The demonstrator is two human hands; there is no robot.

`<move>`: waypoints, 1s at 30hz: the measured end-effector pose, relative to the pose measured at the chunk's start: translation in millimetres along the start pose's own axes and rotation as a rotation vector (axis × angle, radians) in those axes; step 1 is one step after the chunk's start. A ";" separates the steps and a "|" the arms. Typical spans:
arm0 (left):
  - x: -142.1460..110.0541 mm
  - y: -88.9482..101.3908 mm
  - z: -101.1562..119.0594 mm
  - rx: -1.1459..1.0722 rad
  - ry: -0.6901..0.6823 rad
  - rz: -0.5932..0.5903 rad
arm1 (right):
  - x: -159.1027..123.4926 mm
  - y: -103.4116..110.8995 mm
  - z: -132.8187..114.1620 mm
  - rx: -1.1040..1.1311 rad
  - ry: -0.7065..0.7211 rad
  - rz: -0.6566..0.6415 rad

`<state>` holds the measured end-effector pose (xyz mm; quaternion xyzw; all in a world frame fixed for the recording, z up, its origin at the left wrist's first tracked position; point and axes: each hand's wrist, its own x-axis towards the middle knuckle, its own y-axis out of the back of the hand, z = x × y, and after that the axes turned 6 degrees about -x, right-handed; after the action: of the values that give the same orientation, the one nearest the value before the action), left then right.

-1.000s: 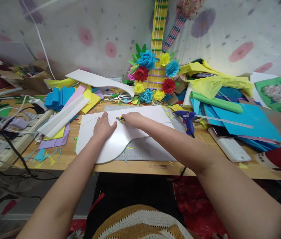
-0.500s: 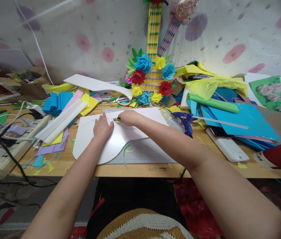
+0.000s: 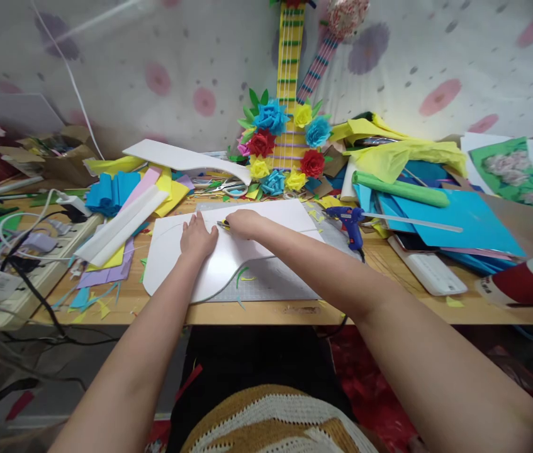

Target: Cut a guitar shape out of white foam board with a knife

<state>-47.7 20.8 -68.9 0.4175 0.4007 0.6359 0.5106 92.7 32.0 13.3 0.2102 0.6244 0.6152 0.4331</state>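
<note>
A white foam board (image 3: 219,270) with a rounded, curved front edge lies over a grey cutting mat (image 3: 270,286) on the wooden table. My left hand (image 3: 197,238) rests flat on the board with its fingers apart. Just to its right, my right hand (image 3: 243,224) is closed around a yellow and black utility knife (image 3: 223,224), its tip down at the board. A thin drawn curve runs across the board's left part. Much of the knife is hidden inside my right hand.
Behind the board stand a flower-covered paper guitar (image 3: 289,126) and a cut white board piece (image 3: 181,157). A blue glue gun (image 3: 350,221) lies at right, near a white power bank (image 3: 429,267) and a red cup (image 3: 525,281). A power strip (image 3: 39,270) with cables sits left.
The whole view has shifted slightly, with the table a little higher in the picture. Both hands keep nearly the same places on the board, the knife still in my right hand.
</note>
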 end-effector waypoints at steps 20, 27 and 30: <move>-0.5 -1.4 -0.6 -0.014 -0.001 0.028 | -12.4 -2.7 1.2 -0.023 0.005 -0.032; -1.8 1.3 1.2 -0.016 0.016 0.013 | -15.8 -2.8 2.4 -0.034 0.000 -0.041; -2.0 1.2 0.8 -0.017 0.005 0.024 | -17.9 -2.7 2.8 -0.027 -0.004 -0.047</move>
<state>-47.1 18.7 -67.8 0.4164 0.3915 0.6462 0.5057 105.3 19.0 16.1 0.1906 0.6199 0.6128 0.4516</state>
